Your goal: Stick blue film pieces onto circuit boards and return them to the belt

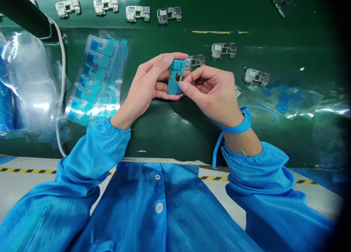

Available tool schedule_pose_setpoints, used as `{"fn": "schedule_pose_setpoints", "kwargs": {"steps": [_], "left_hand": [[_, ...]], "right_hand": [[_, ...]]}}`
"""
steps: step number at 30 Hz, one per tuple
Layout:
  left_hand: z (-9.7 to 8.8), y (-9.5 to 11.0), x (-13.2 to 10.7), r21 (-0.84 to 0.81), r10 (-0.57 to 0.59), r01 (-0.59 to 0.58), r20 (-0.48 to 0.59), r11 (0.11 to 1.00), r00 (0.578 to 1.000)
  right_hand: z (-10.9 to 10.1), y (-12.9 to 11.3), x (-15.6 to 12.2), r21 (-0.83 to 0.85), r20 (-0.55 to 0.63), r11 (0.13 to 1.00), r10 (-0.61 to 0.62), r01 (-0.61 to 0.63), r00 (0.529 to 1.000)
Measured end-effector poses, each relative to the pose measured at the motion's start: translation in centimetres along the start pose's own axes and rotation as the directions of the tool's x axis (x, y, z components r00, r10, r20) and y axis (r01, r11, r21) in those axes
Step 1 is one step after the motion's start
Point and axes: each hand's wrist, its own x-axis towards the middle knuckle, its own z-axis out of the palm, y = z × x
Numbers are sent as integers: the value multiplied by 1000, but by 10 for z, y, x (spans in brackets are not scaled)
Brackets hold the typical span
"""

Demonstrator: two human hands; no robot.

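My left hand (pixel 146 80) is closed around a small phone circuit board (pixel 173 86), held up above the green bench mat with the thumb at its top and fingers behind it. Blue-green adhesive film covers most of the board's upward face, leaving a notch near its middle. My right hand (pixel 215 93) is closed, its thumb and forefinger pinching the board's right edge by the notch. Whether a bit of film is also between those fingertips is hidden. Just behind the hands lies another circuit board (pixel 197 60), partly covered by them.
A clear sheet of blue film stickers (pixel 95 74) lies left of my hands. Beyond it are plastic bags (pixel 38 87), a white cable (pixel 62 61) and a dark post (pixel 23 12). Several circuit boards (pixel 138 13) line the back; others (pixel 223 50) lie right. A coiled blue cord (pixel 217 151) hangs from my right wristband (pixel 237 124).
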Motion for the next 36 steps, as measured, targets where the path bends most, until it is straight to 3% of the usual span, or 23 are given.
{"fn": "schedule_pose_setpoints", "kwargs": {"steps": [36], "left_hand": [[1, 1, -2, -2, -6, 6, 2, 1000, 1000]], "right_hand": [[0, 1, -1, -8, -1, 1000, 5, -5, 1000]]}}
